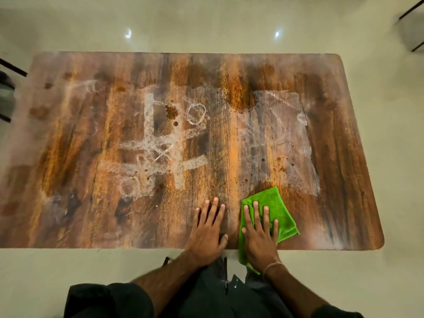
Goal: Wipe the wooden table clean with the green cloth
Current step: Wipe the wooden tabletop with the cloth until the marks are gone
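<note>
— Worktop (332, 214)?
— Rectangular, rounded at the corners. Streaky wood grain in brown and orange, dull sheen.
— Dirty?
— Very. Chalky white grid (158, 148) left of centre, loops and a cross scrawled in it. Broad, scratchy white patch (282, 143) right of centre. Dark brown splashes (171, 111) too, blotchy, with fine specks scattered about.
— Cloth (275, 207)?
— Bright green, fluffy, folded into a rough square with layered edges. Lies on the worktop near the front edge, right of the middle. Far corner just at the lower rim of the white patch, near corner hanging over the edge.
— Hands?
— Left hand (206, 235) flat on bare wood just beside the cloth, fingers straight and close together, thumb out. Right hand (259, 237) palm-down on the cloth, fingers straight and spread, pressing it to the wood. Thin thread band (271, 265) round that wrist.
— Around?
— Pale, glossy floor (206, 31) with two light glints. Thin dark legs (413, 10) at the far right.
</note>
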